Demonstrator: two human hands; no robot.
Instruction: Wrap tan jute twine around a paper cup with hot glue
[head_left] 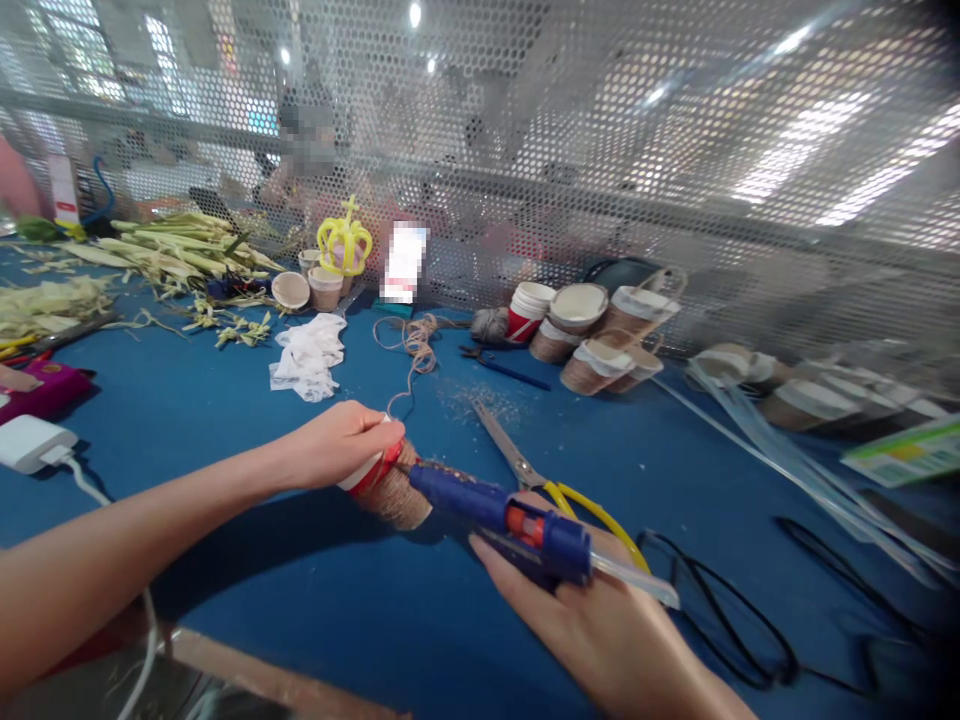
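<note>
My left hand [356, 440] grips a small cup [397, 497], red and white at one end and wound with brown twine over the rest. The cup lies tilted above the blue table. In my right hand [577, 610] is a blue glue gun [480, 505], a clear glue stick [634, 578] poking out of its back. The gun's nozzle points at the cup's twine, touching it or very close. A strand of twine [416, 345] runs from the cup to a loose tangle behind it. Scissors [517, 455] with yellow handles lie just beyond the gun.
Twine-wrapped cups [592, 365] stand at the back right, near pliers [510, 372]. Clear glue sticks [780, 460] and a black cable [735, 610] lie right. A white cloth [309, 355], yellow crown [345, 240] and corn husks [165, 245] are left. A perforated metal screen [487, 130] borders the back.
</note>
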